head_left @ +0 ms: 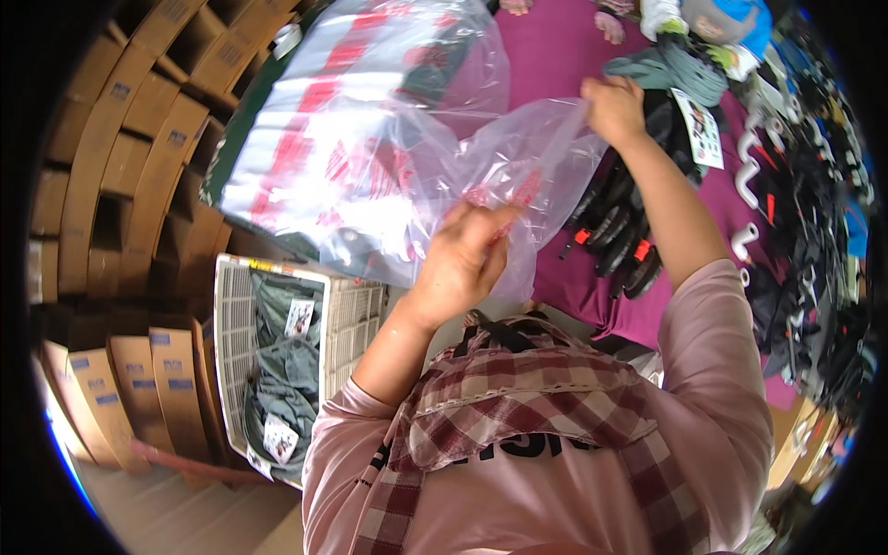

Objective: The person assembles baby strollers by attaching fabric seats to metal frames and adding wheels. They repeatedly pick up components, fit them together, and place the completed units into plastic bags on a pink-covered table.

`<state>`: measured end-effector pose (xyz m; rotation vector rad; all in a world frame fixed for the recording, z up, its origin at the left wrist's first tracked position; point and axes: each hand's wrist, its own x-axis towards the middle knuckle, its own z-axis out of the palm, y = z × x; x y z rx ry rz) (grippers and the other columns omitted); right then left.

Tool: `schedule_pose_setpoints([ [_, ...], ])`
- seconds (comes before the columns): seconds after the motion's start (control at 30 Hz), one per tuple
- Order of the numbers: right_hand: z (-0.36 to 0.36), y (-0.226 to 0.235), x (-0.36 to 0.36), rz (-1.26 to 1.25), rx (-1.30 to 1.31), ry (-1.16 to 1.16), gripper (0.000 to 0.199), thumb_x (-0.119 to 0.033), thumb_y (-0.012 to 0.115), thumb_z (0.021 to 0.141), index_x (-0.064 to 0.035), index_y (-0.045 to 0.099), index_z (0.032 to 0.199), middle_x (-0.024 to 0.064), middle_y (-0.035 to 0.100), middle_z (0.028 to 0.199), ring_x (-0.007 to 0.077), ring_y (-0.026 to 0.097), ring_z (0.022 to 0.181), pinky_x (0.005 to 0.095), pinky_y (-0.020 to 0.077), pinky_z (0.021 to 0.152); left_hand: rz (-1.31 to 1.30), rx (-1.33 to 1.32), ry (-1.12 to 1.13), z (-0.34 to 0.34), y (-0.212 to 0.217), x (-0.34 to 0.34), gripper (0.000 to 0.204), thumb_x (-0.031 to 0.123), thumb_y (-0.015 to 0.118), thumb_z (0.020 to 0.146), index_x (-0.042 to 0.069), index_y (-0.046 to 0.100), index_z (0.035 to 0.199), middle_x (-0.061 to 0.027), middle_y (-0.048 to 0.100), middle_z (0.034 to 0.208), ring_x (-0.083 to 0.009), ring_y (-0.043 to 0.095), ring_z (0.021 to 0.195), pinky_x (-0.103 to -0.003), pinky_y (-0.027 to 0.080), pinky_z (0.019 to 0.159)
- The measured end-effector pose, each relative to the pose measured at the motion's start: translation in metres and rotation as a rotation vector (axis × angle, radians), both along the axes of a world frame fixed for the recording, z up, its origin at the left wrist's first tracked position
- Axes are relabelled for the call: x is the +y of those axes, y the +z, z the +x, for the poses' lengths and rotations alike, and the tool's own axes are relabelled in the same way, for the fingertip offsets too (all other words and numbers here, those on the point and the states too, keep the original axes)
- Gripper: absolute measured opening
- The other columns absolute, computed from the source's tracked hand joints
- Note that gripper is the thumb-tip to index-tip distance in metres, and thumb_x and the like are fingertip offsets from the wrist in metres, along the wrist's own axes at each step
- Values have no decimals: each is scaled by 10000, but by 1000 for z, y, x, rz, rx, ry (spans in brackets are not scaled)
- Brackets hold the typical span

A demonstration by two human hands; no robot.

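A clear plastic bag point(555, 139) with red print is stretched between my two hands over the near edge of the table. My left hand point(462, 264) is closed on its near side, with the fingers bent into the film. My right hand point(612, 109) pinches the bag's upper right corner. To the left lies a thick stack of clear plastic bags point(314, 120) with red printed bands; the held bag overlaps it. Close to my right hand are a rolled grey-green cloth piece point(675, 74), a printed tag point(698, 128) and several black items with orange-red parts point(615, 231).
A white plastic crate point(326, 342) of tagged grey-green cloth pieces point(282, 370) stands left of me. Cardboard boxes point(125, 166) are stacked along the left. White hook-shaped parts point(746, 171) and black items lie along the right. Other people's hands point(610, 26) show at the magenta table's point(550, 55) far side.
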<state>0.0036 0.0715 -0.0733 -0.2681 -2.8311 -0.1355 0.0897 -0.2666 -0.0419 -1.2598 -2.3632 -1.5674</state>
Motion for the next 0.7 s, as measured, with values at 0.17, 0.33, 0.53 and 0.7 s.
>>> schedule_pose_setpoints([
  [0.17, -38, -31, -34, -47, -715, -108, 337, -246, 668, 845, -85, 705, 1139, 166, 664, 1214, 334, 616, 1164, 497, 483, 961, -450, -271, 250, 50, -153, -62, 271, -34, 580, 785, 73, 700, 1003, -183, 625, 939, -339, 644, 877, -440, 518, 774],
  [0.33, -159, 24, -223, -312, -363, 636, 371, -275, 632, 896, -23, 637, 1169, 181, 654, 1127, 310, 624, 1031, 426, 499, 879, -442, 207, 1016, 36, -122, -192, 239, 78, 585, 860, 51, 663, 1085, -170, 645, 1009, -295, 642, 891, -410, 523, 792],
  [0.53, -75, 296, -407, -839, 978, 1283, 541, -194, 506, 960, 29, 375, 1435, 215, 398, 1439, 319, 366, 1343, 405, 287, 1134, -1285, 1415, 2000, 135, 173, -348, 274, 146, 544, 938, 42, 598, 1186, -101, 647, 1023, -225, 639, 936, -348, 546, 814],
  [0.7, -113, 151, -383, -618, 379, 1166, 549, -230, 602, 899, -98, 469, 1415, 191, 568, 1253, 335, 556, 1138, 434, 467, 948, -869, 791, 1718, 84, 80, -329, 274, 18, 580, 887, 28, 619, 1158, -155, 658, 1053, -299, 644, 979, -410, 522, 856],
])
